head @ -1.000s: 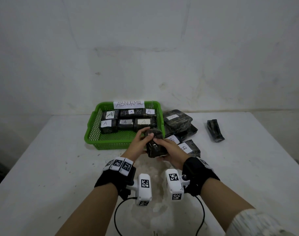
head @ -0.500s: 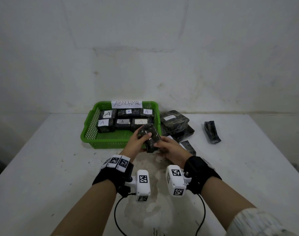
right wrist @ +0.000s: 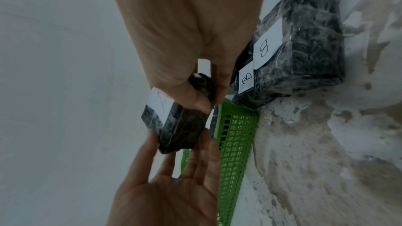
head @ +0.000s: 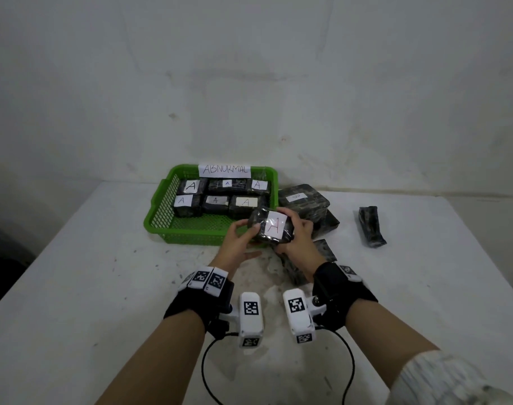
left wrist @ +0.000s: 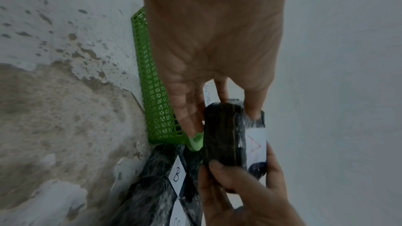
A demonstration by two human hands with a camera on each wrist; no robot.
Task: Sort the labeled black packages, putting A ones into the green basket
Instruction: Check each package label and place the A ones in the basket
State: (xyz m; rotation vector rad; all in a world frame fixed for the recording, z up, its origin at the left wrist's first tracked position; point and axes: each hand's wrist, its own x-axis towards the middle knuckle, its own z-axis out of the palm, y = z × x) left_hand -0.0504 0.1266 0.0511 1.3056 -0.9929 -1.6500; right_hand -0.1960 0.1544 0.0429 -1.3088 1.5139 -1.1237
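You had the package marked with a red A [head: 271,226] held between both hands, just above the near right corner of the green basket [head: 158,209]. Your right hand [head: 297,239] gripped its right end, thumb and fingers [right wrist: 195,95] curled round the wrapping. Your left hand [head: 237,239] steadied the left end, fingers [left wrist: 189,109] nearly straight behind and below it, thumb pressed on the top edge. The label faced up, so the letter was readable before you committed.

To do this step well, you needed to carry the package a little beyond your fingertips and to their left, onto the bare mesh in front of the six A packages [head: 217,197] already lined up at the back of the basket. The shiny film looked slippery, so a firm hold at both ends until it was low over the mesh seemed wise.

To the right of your right fingers lay the B packages [right wrist: 289,61], touching the basket's wall; they belonged outside. Farther right on the desk [head: 74,273], well apart, sat a lone dark bundle [head: 370,226], its label not visible.
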